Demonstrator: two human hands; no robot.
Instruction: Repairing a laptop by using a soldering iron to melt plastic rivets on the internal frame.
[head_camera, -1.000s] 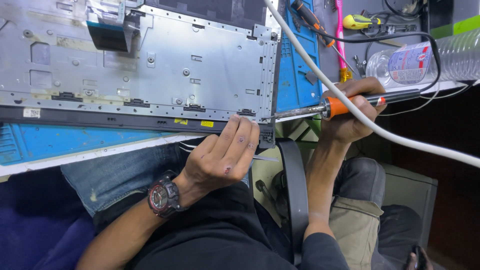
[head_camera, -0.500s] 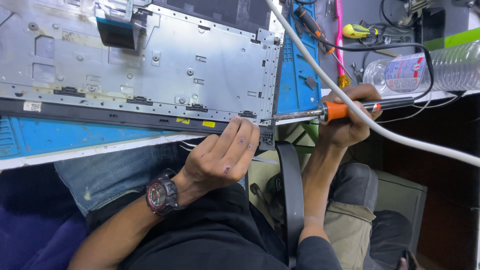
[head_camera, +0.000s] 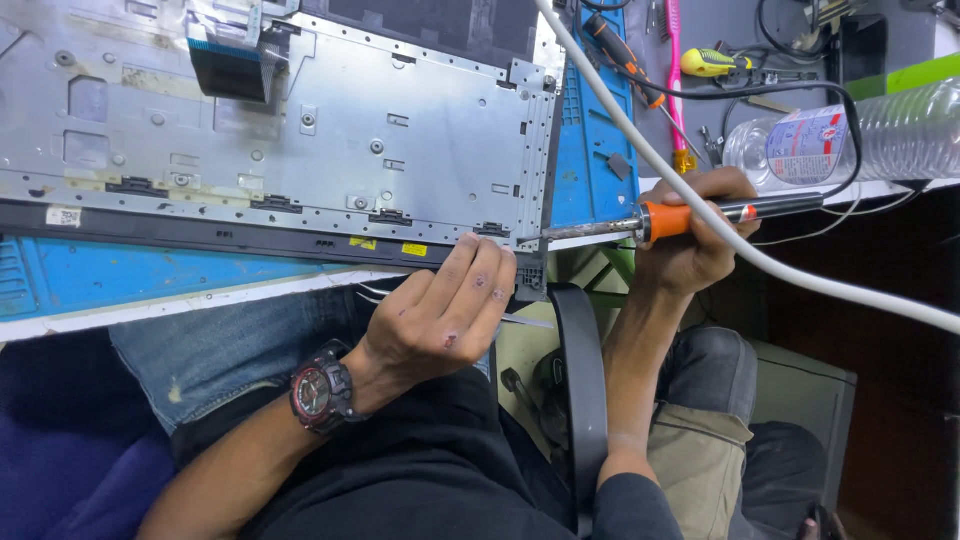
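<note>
A large grey metal panel (head_camera: 330, 130) with a black lower edge lies on a blue mat (head_camera: 150, 275). My left hand (head_camera: 440, 315), with a red and black watch on the wrist, rests its fingertips on the panel's black edge near the lower right corner. It pinches a thin silver tool like tweezers (head_camera: 525, 321). My right hand (head_camera: 695, 250) grips a soldering iron (head_camera: 700, 214) with an orange collar and a black handle. Its metal tip points left and sits at the panel's corner, just beside my left fingertips.
A thick white cable (head_camera: 720, 225) crosses diagonally over the iron. A clear plastic bottle (head_camera: 860, 135), a pink tool (head_camera: 675, 70), a yellow-handled tool (head_camera: 710, 62) and an orange and black screwdriver (head_camera: 620, 55) lie at the upper right. A black strap (head_camera: 585, 400) hangs between my knees.
Both hands keep their places at the panel's corner. The iron's tip stays at the same spot; only the view has shifted a little.
</note>
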